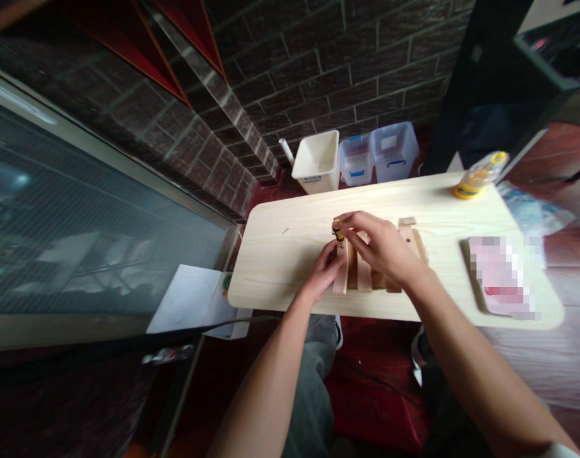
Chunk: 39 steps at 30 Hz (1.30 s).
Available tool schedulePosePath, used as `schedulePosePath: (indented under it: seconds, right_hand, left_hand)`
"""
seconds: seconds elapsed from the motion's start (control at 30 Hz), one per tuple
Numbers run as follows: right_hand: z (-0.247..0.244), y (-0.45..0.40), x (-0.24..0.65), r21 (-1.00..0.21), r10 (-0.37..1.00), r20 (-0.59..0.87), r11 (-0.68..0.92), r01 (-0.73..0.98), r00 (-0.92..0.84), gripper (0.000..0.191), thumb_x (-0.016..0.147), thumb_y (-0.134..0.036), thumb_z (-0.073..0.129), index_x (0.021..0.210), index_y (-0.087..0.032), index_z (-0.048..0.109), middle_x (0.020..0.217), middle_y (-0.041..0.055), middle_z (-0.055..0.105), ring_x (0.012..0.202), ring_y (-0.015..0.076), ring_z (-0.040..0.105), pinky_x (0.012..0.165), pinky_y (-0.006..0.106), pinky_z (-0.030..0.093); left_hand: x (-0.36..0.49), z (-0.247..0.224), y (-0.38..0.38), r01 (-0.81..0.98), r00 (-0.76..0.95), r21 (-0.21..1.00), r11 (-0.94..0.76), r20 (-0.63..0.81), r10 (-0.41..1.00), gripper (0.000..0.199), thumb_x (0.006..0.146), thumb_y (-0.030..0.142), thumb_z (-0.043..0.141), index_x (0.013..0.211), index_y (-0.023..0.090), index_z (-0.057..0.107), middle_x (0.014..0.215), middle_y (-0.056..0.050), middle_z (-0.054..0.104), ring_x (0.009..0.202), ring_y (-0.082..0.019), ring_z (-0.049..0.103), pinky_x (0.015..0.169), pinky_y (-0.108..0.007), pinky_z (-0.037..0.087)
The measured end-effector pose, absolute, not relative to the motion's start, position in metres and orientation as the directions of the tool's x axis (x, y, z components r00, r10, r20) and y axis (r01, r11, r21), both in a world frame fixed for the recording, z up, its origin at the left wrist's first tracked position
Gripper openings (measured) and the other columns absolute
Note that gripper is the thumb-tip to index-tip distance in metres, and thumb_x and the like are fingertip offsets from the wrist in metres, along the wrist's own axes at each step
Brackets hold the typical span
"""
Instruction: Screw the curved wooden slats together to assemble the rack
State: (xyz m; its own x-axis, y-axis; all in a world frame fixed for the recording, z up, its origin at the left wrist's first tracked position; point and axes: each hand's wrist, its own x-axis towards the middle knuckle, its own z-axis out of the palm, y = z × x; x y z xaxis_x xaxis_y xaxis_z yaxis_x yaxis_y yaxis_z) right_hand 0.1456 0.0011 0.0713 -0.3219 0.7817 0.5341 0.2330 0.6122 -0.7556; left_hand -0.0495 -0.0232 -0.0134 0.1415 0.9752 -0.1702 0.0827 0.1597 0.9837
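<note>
Centrally, right hand [378, 245] pinched yellow-black screwdriver [338, 234], near-upright, pointing down, left hand [323, 272] gripped slatted wooden frame [364, 275], tabletop [266, 267] edge ran close below, room lay frame-left

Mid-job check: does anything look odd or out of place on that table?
No spill or damage shows. One thin, dark piece lies alone on the table, left of the wooden assembly. It stands out because it is loose and apart; it's too small to identify.

1 cream bin [321, 185] beside 2 translucent boxes [393, 170]; dark brick wall [328, 76] behind.
</note>
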Motion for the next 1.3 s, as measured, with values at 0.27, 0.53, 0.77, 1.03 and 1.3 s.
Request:
schedulePosePath:
  seconds: [0.27,0.53,0.77,1.03,1.3]
  right_hand:
    - [0.068,0.001,0.142,-0.786,0.805,0.519,0.582,0.211,-0.285,0.019,0.110,-0.024,0.056,0.122,-0.025,0.070,0.134,0.0111,0.076,0.122,0.0264,0.075,0.101,0.044,0.062]
    - [0.068,0.001,0.141,-0.809,0.816,0.497,0.559,0.184,-0.296,0.017,0.109,-0.021,0.056,0.117,-0.026,0.070,0.125,0.0075,0.080,0.118,0.0244,0.077,0.100,0.042,0.063]
    - [0.069,0.002,0.144,-0.809,0.818,0.506,0.560,0.180,-0.274,0.015,0.107,-0.024,0.059,0.115,-0.026,0.072,0.122,0.0089,0.079,0.117,0.0262,0.076,0.098,0.043,0.063]
    - [0.063,0.002,0.144,-0.810,0.815,0.502,0.560,0.172,-0.289,0.019,0.109,-0.023,0.056,0.119,-0.026,0.071,0.125,0.0071,0.080,0.118,0.0247,0.077,0.102,0.042,0.063]
    - [0.064,0.003,0.144,-0.789,0.793,0.520,0.588,0.176,-0.317,0.018,0.109,-0.023,0.055,0.118,-0.026,0.071,0.124,0.0083,0.078,0.116,0.0246,0.075,0.098,0.041,0.061]
  left_hand:
    - [-0.050,-0.011,-0.021,0.084,0.151,0.975,0.204,-0.215,0.965,0.052,0.092,0.047,0.079,0.137,0.026,0.063,0.141,-0.010,0.071,0.133,-0.033,0.063,0.119,-0.049,0.047]
    - [-0.052,-0.009,-0.018,0.084,0.165,0.965,0.249,-0.260,0.951,0.053,0.092,0.045,0.080,0.137,0.025,0.062,0.125,-0.008,0.075,0.119,-0.029,0.069,0.109,-0.044,0.053]
    - [-0.051,-0.007,-0.012,0.111,0.176,0.961,0.252,-0.269,0.947,0.049,0.093,0.044,0.080,0.133,0.023,0.062,0.110,-0.006,0.077,0.102,-0.025,0.072,0.099,-0.042,0.056]
    - [-0.047,-0.008,-0.010,0.128,0.159,0.964,0.232,-0.251,0.955,0.044,0.093,0.037,0.078,0.132,0.023,0.063,0.110,-0.005,0.076,0.104,-0.023,0.070,0.099,-0.037,0.053]
    - [-0.044,-0.005,-0.011,0.117,0.136,0.956,0.268,-0.282,0.950,0.042,0.093,0.039,0.077,0.130,0.025,0.064,0.117,-0.005,0.076,0.109,-0.024,0.070,0.102,-0.038,0.052]
